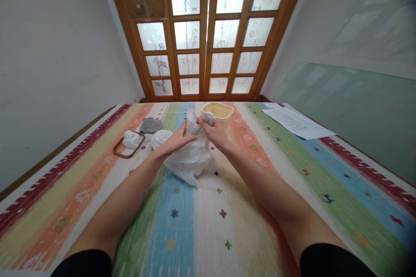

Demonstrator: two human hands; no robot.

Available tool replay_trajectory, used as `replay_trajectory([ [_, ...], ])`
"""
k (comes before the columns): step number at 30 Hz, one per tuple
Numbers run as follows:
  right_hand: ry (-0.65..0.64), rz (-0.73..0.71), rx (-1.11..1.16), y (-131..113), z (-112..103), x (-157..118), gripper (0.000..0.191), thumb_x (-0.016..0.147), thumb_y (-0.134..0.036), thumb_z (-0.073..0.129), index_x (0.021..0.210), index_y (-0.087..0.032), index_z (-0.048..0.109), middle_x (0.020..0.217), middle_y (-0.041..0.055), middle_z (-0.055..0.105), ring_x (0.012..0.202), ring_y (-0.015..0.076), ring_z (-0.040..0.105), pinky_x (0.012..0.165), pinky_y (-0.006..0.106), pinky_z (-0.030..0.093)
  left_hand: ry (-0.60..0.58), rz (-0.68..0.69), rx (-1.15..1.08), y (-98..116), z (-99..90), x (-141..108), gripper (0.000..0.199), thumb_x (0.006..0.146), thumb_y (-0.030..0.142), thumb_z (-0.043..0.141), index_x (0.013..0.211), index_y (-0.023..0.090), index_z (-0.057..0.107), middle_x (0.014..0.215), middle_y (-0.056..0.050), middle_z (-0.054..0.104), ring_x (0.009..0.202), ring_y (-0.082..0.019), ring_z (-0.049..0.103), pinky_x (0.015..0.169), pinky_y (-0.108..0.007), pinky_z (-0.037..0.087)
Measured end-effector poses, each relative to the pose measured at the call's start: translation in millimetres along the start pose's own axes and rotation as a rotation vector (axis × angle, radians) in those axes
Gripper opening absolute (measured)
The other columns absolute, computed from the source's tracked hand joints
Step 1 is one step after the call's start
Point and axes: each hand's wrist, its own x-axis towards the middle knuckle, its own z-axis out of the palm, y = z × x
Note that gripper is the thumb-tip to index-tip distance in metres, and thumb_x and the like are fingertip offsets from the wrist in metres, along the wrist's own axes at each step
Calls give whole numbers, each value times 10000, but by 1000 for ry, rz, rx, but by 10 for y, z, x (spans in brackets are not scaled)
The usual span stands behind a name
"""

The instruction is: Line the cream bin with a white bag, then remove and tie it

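Observation:
A thin white plastic bag (191,158) hangs crumpled between my hands over the middle of the table. My left hand (177,139) grips its upper left side, thumb on the near face and the other fingers partly hidden by the plastic. In my right hand (217,133) is a small greyish-white bundle (208,117), perhaps rolled cloth, held at the right of the bag's top. The fingertips of that hand are close to the bag; whether they also pinch it I cannot tell. Just behind the right hand stands a pale yellow plastic tub (224,111).
Left of the bag lie a folded grey cloth (151,125), a brown rounded rectangular frame (122,156) and a white crumpled wad (131,140). Printed paper sheets (297,123) rest at the right. A striped tablecloth (208,225) covers the table; wooden glazed doors (204,30) stand beyond.

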Motion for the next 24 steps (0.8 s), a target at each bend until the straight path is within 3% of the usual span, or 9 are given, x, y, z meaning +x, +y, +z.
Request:
replay_trajectory([
  [3,-68,-100,-9,-145,-6,-65,354,908,-560,654,854,-210,660,824,30,656,792,198,590,762,330,485,-49,45,-64,56,52,-56,740,694,260,884,1383,241,613,1404,-113,653,1345,-299,590,1184,-432,408],
  [5,-163,-148,-21,-226,-6,-117,314,928,-517,649,924,-206,689,858,34,684,808,201,615,783,337,495,-41,80,-27,54,89,-78,712,657,233,898,1326,221,655,1350,-118,683,1294,-314,623,1167,-449,431],
  [8,-330,-229,-61,-320,1,-195,298,922,-448,669,1101,-215,715,967,46,734,873,213,657,827,348,516,-73,153,90,13,125,-83,474,690,253,859,1145,207,734,1159,-105,750,1088,-301,694,1061,-443,515],
  [11,-434,-357,-88,-380,2,-244,402,917,-428,689,1269,-235,686,1110,70,738,959,226,666,891,376,530,-34,202,170,-15,123,-80,207,762,304,796,945,225,741,978,-68,759,987,-279,688,1006,-406,534],
  [14,-383,-449,-77,-399,-14,-237,363,983,-430,612,1288,-247,684,1139,85,735,1018,240,660,964,424,525,78,181,121,3,108,-99,145,855,371,719,882,229,710,851,-43,728,997,-284,672,981,-385,528],
  [18,-173,-512,-177,-361,-50,-159,289,1031,-389,532,1231,-263,700,1234,94,705,1195,265,617,1103,482,455,262,100,-41,52,117,-152,233,908,434,676,817,220,682,750,-37,680,964,-287,655,901,-348,519],
  [21,-150,-528,-210,-318,-77,-101,382,989,-419,613,1332,-254,643,1387,113,633,1323,284,555,1162,491,407,278,75,-91,82,130,-189,316,943,467,623,773,207,678,746,-45,675,933,-271,643,863,-324,508],
  [24,-207,-407,-186,-296,-89,-81,574,927,-497,692,1431,-256,563,1350,109,649,1216,276,605,1053,438,478,249,137,-25,105,140,-209,341,962,468,594,763,207,684,745,-52,674,987,-281,648,878,-320,498],
])
